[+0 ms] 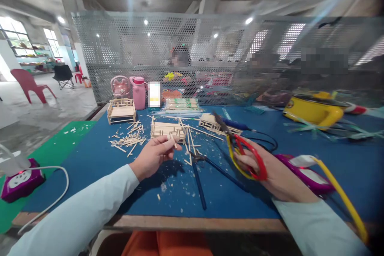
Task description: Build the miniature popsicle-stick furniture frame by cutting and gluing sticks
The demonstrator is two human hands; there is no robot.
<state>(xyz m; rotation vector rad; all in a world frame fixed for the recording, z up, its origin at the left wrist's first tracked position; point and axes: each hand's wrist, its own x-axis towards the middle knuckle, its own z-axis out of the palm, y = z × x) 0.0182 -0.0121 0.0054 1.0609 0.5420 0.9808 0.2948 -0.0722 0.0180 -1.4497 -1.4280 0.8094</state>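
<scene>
My left hand (157, 153) pinches a short wooden stick (173, 141) between thumb and fingertips, just in front of a small wooden stick bench model (163, 129). My right hand (255, 160) is wrapped round scissors (250, 156) with red and yellow handles, their dark blades pointing up and away, apart from the stick. Between the hands lie pliers (200, 184) with long dark blue handles spread on the blue table (144, 196). Left of the bench is a pile of cut stick pieces (130, 140). A second wooden stick model (121, 111) stands behind the pile.
A pink thermos (138, 93), a phone (154, 94) and bundled sticks (182, 104) stand along the back by a perforated metal screen (120, 56). Purple power strips (312, 176) and a yellow pot (313, 110) are at right. Behind the screen sits a person.
</scene>
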